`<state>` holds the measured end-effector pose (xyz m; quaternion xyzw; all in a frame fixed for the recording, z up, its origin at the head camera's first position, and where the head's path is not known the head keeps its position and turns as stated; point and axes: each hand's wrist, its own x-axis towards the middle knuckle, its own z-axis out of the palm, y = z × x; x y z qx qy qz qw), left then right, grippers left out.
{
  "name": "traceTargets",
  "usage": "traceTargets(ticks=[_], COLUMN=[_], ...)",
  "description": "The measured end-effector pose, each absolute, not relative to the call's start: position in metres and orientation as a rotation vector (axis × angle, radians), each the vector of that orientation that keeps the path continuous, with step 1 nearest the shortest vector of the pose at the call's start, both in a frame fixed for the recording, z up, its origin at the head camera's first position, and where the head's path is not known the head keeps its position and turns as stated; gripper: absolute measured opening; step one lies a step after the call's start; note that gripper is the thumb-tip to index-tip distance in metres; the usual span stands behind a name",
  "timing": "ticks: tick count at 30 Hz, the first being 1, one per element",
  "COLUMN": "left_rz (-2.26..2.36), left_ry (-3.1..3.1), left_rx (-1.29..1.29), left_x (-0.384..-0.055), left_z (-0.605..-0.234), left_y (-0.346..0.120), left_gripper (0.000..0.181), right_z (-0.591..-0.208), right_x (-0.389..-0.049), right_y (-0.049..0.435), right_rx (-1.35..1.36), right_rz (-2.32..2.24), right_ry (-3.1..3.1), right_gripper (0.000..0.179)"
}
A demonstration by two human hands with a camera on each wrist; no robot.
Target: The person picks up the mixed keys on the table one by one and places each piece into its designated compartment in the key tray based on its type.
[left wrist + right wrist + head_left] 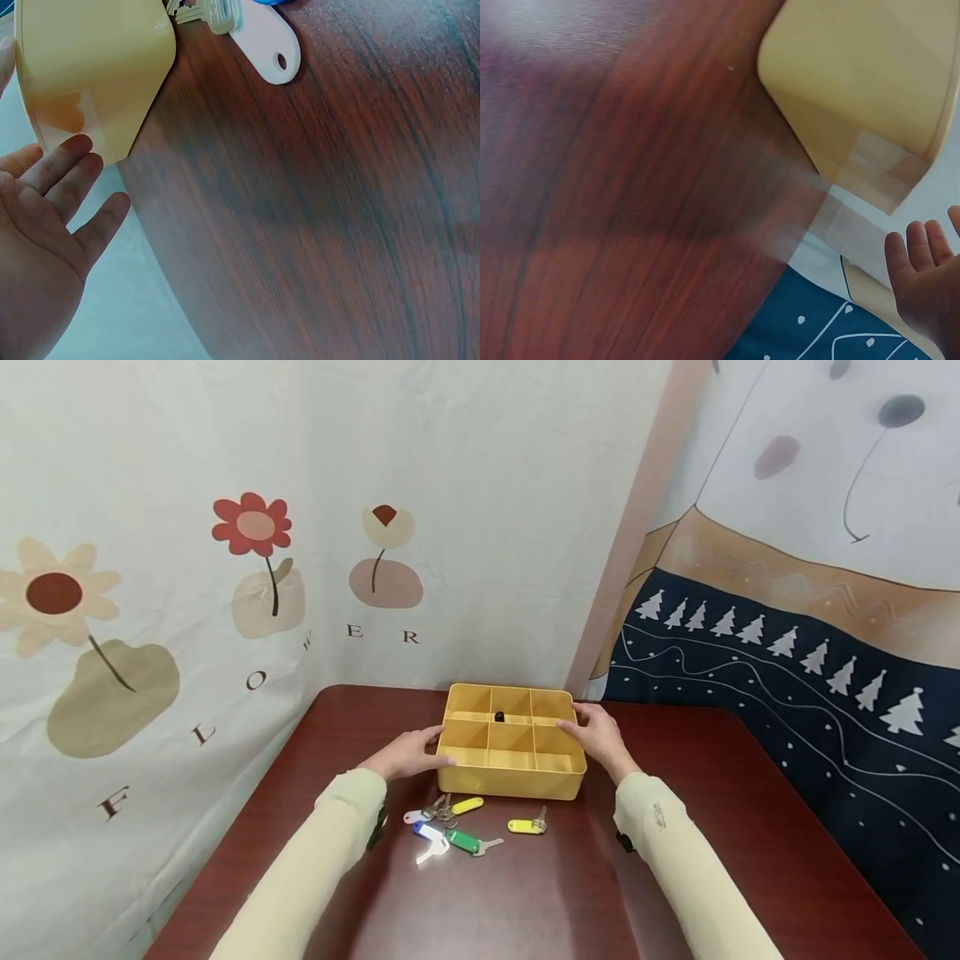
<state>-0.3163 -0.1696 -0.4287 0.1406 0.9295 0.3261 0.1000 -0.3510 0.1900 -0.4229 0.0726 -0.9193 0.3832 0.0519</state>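
A yellow divided box stands near the back edge of the table, with several compartments. My left hand is at its left side, fingers extended along the wall and thumb at the front rim. In the left wrist view, the fingers lie straight beside the box wall. At the box's right side is my right hand, its thumb over the rim. The right wrist view has its fingers extended beyond the box's corner. A small black object sits inside a back compartment.
In front of the box lie keys with a yellow tag, a white tag, a blue tag and a green tag. Another yellow-tagged key lies further right. Printed curtains hang behind the dark wooden table.
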Motion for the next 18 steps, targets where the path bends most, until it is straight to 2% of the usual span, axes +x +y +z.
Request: traceTargets(ticks=[11, 18], left_rz=[0.949, 0.966], left_ry=[2.764, 2.783], left_rx=[0.445, 0.461], left_x=[-0.315, -0.311], left_z=[-0.426, -0.428], left_y=[-0.179, -0.183], left_gripper=[0.068, 0.064], right_z=[-0.437, -0.442], right_x=[-0.337, -0.325], right_y=[0.183, 0.183], right_rx=[0.307, 0.319], right_rz=[1.147, 1.096], right_ry=[-2.919, -2.960], right_gripper=[0.097, 0.106])
